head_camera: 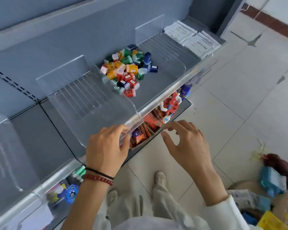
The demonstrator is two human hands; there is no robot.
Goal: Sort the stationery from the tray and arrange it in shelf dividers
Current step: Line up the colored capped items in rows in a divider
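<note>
A grey shelf (56,146) carries clear plastic dividers. My left hand (106,146) grips the front end of one clear divider (93,103) at the shelf's transparent front rail. My right hand (184,143) hovers just right of it over the floor, fingers spread and loosely bent, holding nothing. Further back, between two dividers, lies a heap of several small coloured boxes (128,70) in red, yellow, green and blue. White packets (191,37) are stacked at the shelf's far right end.
A lower shelf holds red packets (150,127), glue bottles (170,105) and a blue bottle (186,90). Coloured items (68,193) sit on it near my left wrist. At the bottom right a tray (269,205) holds mixed stationery. Tiled floor (239,97) lies to the right.
</note>
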